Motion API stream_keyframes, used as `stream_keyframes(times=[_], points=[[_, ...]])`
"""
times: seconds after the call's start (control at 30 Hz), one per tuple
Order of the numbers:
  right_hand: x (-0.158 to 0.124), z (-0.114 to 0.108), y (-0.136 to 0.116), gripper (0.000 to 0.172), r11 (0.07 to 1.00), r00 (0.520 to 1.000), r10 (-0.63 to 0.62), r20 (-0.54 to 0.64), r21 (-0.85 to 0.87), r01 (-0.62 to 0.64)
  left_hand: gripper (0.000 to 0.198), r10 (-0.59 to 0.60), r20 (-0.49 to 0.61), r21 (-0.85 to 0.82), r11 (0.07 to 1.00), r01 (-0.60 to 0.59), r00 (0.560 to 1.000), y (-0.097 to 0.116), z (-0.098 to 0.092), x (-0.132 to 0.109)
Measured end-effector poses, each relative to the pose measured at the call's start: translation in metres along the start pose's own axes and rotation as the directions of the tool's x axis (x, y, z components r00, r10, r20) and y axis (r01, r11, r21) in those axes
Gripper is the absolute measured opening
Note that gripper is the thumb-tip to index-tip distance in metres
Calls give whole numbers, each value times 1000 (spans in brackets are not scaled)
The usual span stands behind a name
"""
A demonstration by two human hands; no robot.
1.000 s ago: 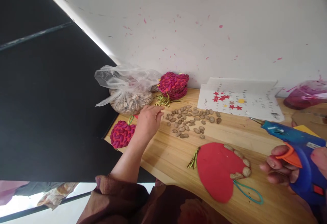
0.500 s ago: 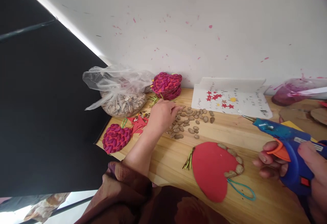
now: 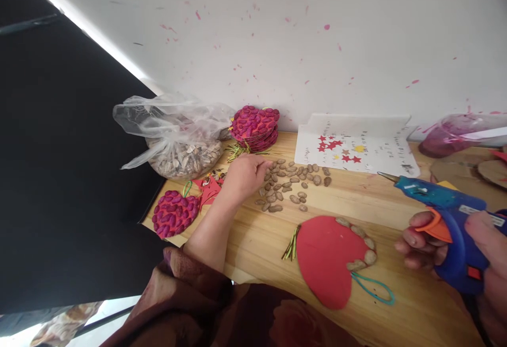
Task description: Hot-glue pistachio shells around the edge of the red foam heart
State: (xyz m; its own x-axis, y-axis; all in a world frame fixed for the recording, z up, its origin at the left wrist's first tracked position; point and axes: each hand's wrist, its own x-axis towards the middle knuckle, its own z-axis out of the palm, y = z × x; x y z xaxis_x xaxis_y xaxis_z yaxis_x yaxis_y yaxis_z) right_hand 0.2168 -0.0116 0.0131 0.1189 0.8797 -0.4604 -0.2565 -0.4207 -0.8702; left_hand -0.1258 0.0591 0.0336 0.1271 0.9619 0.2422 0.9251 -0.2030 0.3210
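Observation:
My right hand [image 3: 439, 246] is wrapped round a blue hot glue gun [image 3: 461, 220], with fingers by its orange trigger; its metal tip points left above the table. My left hand [image 3: 247, 175] is closed in a pinch at the left side of a loose pile of brown oval seed-like pieces [image 3: 293, 180]. Whatever its fingertips hold is hidden. A red heart-shaped piece [image 3: 327, 260] lies flat between the hands, nearer to me. Several brown pieces [image 3: 370, 244] line part of its right edge. A teal cord loop [image 3: 378, 289] and a green tassel [image 3: 292, 244] stick out from it.
A clear plastic bag [image 3: 186, 149] of shell-like bits and stacked purple-covered hearts [image 3: 255, 125] stand at the back left. A similar heart [image 3: 174, 213] lies at the left edge. Behind the pile is paper with stars [image 3: 380, 151]; at right, a pink-stained container [image 3: 439, 138].
The view has shifted slightly. My left hand stays by the pile, its fingers now drawn closer together. My right hand still holds the glue gun in about the same place.

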Motion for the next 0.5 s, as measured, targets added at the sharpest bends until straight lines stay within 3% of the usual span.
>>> stream_keyframes(times=[0.2,0.33,0.5], points=[[-1,-1,0,45,1000,1000,10,13,14,-10,42,12,-23,-71,997,-13,1000,4,1,-3],[0,-5,3,49,1000,998,2,-59,-21,-3,24,144,49,-169,976,-134,988,8,8,-4],[-6,2,0,48,999,999,-12,-29,-42,11,9,253,62,-169,956,-240,965,10,18,-5]])
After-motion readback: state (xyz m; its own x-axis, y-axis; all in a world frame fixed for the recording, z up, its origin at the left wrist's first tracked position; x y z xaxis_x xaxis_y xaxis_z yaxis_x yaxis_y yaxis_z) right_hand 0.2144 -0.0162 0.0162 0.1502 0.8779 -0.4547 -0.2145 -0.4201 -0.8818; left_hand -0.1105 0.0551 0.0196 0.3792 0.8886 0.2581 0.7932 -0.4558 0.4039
